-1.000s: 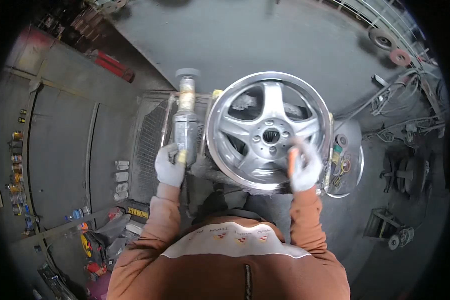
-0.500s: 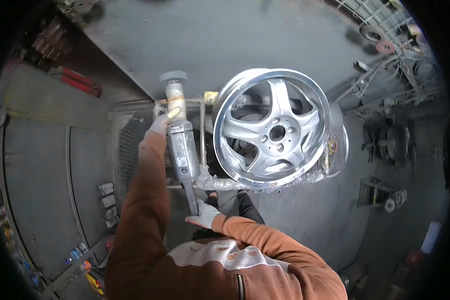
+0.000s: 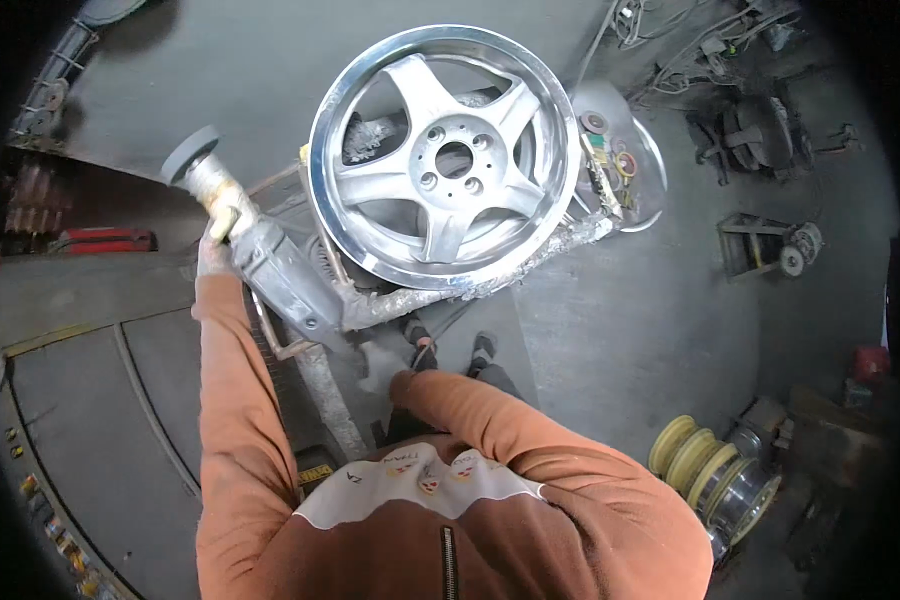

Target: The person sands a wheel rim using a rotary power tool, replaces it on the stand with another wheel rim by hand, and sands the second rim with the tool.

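Observation:
A grey power grinder (image 3: 285, 275) with a round disc (image 3: 190, 153) on its tape-wrapped neck lies slanted across my two hands. My gloved left hand (image 3: 220, 243) is closed around it just behind the neck. At the rear handle, my gloved right hand (image 3: 378, 365) is smeared by motion, but it still appears wrapped on the grinder. Right of the tool, a silver five-spoke car wheel (image 3: 425, 155) rests face up on a crusted metal stand (image 3: 400, 303). The disc is apart from the wheel.
A round tray (image 3: 658, 180) with tape rings and small items sits at the stand's right end. Stacked wheels (image 3: 715, 470) stand at lower right, near a small metal frame with a motor (image 3: 755, 245). Red tool (image 3: 105, 240) at left; cables (image 3: 695, 70) at upper right.
The grinder has swung so its disc end points up and left, away from the wheel. My view has shifted, so the wheel and stand appear higher and further left.

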The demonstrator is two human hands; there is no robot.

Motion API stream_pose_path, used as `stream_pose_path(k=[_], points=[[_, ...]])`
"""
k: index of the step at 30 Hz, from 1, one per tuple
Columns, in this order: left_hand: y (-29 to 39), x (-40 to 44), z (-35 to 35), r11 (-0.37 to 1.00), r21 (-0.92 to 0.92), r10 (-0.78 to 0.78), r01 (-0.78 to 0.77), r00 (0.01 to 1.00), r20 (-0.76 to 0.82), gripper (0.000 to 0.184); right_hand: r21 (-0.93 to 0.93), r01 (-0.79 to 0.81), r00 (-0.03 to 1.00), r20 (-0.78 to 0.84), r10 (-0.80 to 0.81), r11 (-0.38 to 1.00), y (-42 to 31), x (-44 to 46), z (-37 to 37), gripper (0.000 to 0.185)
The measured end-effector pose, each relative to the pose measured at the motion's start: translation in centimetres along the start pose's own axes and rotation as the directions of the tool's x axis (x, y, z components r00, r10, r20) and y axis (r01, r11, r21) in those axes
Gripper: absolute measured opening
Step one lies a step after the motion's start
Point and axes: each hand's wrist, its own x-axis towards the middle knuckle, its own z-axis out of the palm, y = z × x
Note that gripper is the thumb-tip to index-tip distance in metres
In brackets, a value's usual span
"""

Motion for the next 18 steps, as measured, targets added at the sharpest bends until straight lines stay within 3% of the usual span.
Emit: stream_pose_path(k=[1, 2, 5, 6, 10, 12, 14, 16, 17, 18], points=[[0.6, -2.3, 0.2, 0.981, 0.131, 0.147, -0.141, 0.988, -0.039, 0.050, 0.018, 0.039, 0.999, -0.030, -0.038, 0.999, 0.9, -0.2, -1.2, 0.065], [1.1, -4.6, -0.5, 0.987, 0.079, 0.137, -0.141, 0.989, 0.052, 0.056, 0.036, 0.071, 0.996, -0.058, -0.069, 0.997, 1.7, -1.0, -2.2, 0.061], [2.5, -12.4, 1.0, 0.984, -0.164, 0.117, -0.062, 0.931, 0.345, 0.075, -0.078, 0.172, 0.982, 0.089, -0.165, 0.982, 3.4, -5.1, -6.5, 0.059], [2.1, -16.1, 5.2, 0.971, -0.153, 0.225, -0.184, 0.920, 0.320, 0.081, -0.086, 0.214, 0.970, 0.139, -0.201, 0.973, 3.5, -6.9, -8.0, 0.062], [-3.3, -19.6, 5.4, 0.901, -0.292, 0.377, -0.322, 0.913, 0.157, 0.085, -0.131, 0.266, 0.946, 0.224, -0.233, 0.955, 5.4, -11.8, -12.0, 0.067], [-6.1, -21.1, 6.7, 0.913, -0.300, 0.306, -0.277, 0.950, 0.053, 0.071, -0.056, 0.188, 0.938, 0.306, -0.162, 0.981, 7.4, -12.7, -13.7, 0.067], [-8.8, -22.7, 9.1, 0.922, -0.256, 0.271, -0.289, 0.957, -0.104, 0.069, -0.019, 0.132, 0.925, 0.362, -0.117, 0.991, 8.4, -13.7, -14.9, 0.067], [-12.1, -23.0, 9.6, 0.921, -0.309, 0.230, -0.238, 0.971, -0.062, 0.072, -0.052, 0.002, 0.848, 0.530, 0.026, 0.999, 10.1, -14.0, -16.7, 0.066], [-13.2, -23.3, 11.0, 0.929, -0.280, 0.216, -0.240, 0.970, -0.114, 0.071, -0.039, -0.083, 0.822, 0.563, 0.090, 0.996, 9.7, -15.2, -18.1, 0.065], [-14.2, -23.6, 12.1, 0.936, -0.245, 0.214, -0.251, 0.962, -0.170, 0.070, 0.015, -0.046, 0.845, 0.534, 0.030, 0.999, 11.7, -16.0, -18.4, 0.062]])
